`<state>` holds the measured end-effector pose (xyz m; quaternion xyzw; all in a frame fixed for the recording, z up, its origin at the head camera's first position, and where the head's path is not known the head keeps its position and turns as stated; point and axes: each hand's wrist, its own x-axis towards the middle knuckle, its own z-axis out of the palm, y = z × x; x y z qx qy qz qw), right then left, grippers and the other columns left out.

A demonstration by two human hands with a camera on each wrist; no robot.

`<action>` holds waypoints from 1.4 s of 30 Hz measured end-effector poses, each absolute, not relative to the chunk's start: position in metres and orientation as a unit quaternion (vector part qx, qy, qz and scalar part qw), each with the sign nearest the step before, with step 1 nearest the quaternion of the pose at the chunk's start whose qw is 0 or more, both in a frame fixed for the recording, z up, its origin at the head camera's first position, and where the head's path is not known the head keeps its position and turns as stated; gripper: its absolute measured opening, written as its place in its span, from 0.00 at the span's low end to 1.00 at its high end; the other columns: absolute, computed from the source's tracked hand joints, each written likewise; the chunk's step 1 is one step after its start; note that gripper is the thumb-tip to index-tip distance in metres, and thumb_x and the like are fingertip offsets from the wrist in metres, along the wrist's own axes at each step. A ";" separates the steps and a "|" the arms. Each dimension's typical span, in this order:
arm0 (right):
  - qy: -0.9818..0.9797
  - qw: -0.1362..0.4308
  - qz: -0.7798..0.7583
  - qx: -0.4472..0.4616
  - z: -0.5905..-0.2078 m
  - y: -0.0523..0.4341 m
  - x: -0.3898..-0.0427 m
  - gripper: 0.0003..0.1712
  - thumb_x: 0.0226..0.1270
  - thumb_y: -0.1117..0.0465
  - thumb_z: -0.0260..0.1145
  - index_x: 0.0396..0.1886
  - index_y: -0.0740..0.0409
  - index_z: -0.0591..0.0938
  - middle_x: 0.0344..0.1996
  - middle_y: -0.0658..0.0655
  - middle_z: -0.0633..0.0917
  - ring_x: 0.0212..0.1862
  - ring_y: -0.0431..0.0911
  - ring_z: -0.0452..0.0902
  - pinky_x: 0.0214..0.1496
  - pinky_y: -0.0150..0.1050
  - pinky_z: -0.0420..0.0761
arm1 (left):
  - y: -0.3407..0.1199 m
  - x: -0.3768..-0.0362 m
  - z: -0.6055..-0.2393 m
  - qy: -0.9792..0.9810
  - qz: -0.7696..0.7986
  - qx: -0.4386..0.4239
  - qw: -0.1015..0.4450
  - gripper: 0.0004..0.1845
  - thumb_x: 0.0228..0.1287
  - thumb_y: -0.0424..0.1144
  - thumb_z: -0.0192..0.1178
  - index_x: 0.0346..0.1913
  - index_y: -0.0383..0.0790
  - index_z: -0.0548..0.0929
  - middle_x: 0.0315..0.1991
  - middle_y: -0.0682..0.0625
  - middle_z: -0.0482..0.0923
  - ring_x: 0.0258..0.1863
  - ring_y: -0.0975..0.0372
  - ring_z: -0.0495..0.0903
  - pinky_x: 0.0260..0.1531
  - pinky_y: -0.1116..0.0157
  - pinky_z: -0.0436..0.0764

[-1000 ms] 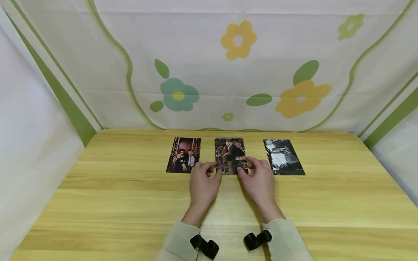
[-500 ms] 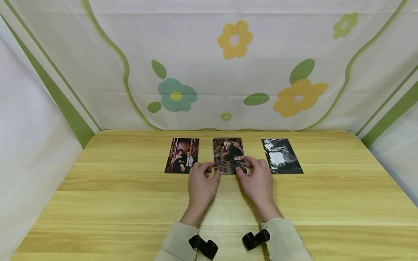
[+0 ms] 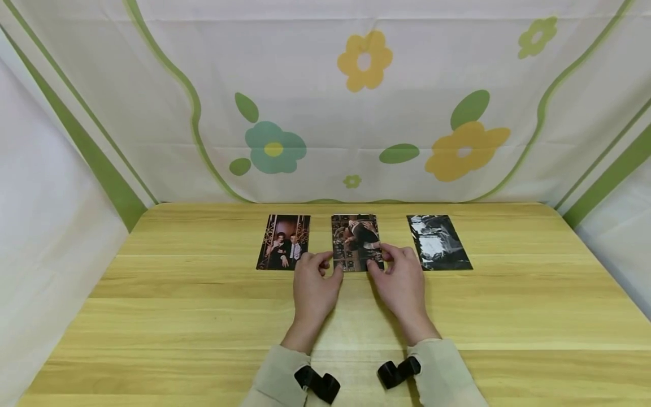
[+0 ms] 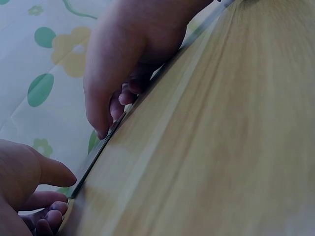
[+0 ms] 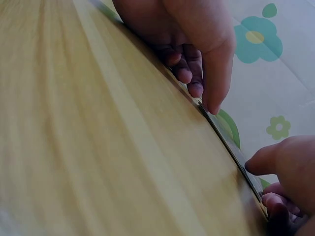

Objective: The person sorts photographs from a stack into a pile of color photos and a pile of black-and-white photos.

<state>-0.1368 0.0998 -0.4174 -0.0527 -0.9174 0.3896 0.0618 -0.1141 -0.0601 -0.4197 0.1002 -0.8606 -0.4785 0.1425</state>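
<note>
Cloth [image 3: 315, 85] with big printed flowers [image 3: 261, 147] takes up most of the background, hanging behind a wood-look table [image 3: 203, 322]. Two pale sleeves [image 3: 277, 376] come in from the near side, and past them are the hands, left [image 3: 316, 285] and right [image 3: 404, 285], kinda mirroring each other.

Three photos sit in a row toward the back of the table. The middle photo [image 3: 356, 240] is the one between the hands, its long side running away from the person, though the picture on it is printed sideways. A second edge peeks out at the far end, so I'd guess it's a small pile. It lies just ahead of the fingers, and neither hand is really nearer: the left pinches the near-left corner with thumb and finger, the right grips the near-right one, its thumb a bit further onto the surface. How hard they squeeze, can't tell.

Left photo [image 3: 285, 243] is so close to the left knuckles I can't tell if they touch; right photo [image 3: 439, 243] is just beside the right hand. Smallest bits: black gadgets [image 3: 317, 384] at the cuffs.
</note>
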 end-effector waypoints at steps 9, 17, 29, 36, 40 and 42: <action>-0.919 0.062 0.386 -0.057 -0.417 0.099 -0.136 0.29 0.68 0.55 0.76 0.68 0.56 0.85 0.48 0.59 0.82 0.37 0.48 0.76 0.46 0.44 0.73 | -0.059 -0.114 -0.420 -0.868 -0.467 0.102 0.136 0.17 0.61 0.32 0.74 0.53 0.31 0.91 0.35 0.47 0.77 0.35 0.59 0.70 0.37 0.64 0.68; -0.918 0.056 0.388 -0.055 -0.417 0.099 -0.135 0.31 0.68 0.54 0.76 0.69 0.57 0.84 0.49 0.58 0.82 0.37 0.47 0.75 0.47 0.44 0.73 | -0.059 -0.114 -0.420 -0.874 -0.455 0.098 0.137 0.16 0.62 0.32 0.74 0.53 0.32 0.92 0.34 0.47 0.76 0.35 0.59 0.68 0.37 0.64 0.66; -0.920 0.051 0.385 -0.059 -0.417 0.100 -0.137 0.35 0.67 0.54 0.77 0.71 0.61 0.82 0.49 0.58 0.82 0.37 0.47 0.76 0.46 0.43 0.74 | -0.059 -0.113 -0.420 -0.876 -0.451 0.092 0.141 0.17 0.62 0.32 0.74 0.53 0.32 0.92 0.34 0.47 0.76 0.35 0.59 0.68 0.37 0.64 0.66; -0.917 0.064 0.390 -0.054 -0.417 0.100 -0.136 0.31 0.65 0.55 0.78 0.67 0.59 0.85 0.46 0.58 0.82 0.35 0.46 0.76 0.44 0.42 0.73 | -0.059 -0.113 -0.421 -0.878 -0.449 0.092 0.136 0.17 0.63 0.32 0.73 0.55 0.33 0.91 0.35 0.47 0.77 0.35 0.59 0.69 0.37 0.64 0.66; -0.916 0.067 0.393 -0.050 -0.417 0.100 -0.135 0.31 0.65 0.55 0.78 0.67 0.59 0.85 0.46 0.58 0.82 0.35 0.45 0.76 0.44 0.41 0.73 | -0.060 -0.113 -0.421 -0.878 -0.450 0.091 0.134 0.18 0.62 0.32 0.73 0.56 0.32 0.91 0.36 0.46 0.77 0.36 0.59 0.69 0.37 0.64 0.66; -0.915 0.065 0.395 -0.049 -0.417 0.100 -0.135 0.31 0.66 0.55 0.78 0.67 0.59 0.85 0.46 0.58 0.82 0.35 0.45 0.76 0.45 0.41 0.73 | -0.060 -0.113 -0.421 -0.878 -0.451 0.090 0.134 0.19 0.62 0.32 0.73 0.56 0.32 0.91 0.36 0.46 0.77 0.36 0.59 0.69 0.37 0.64 0.66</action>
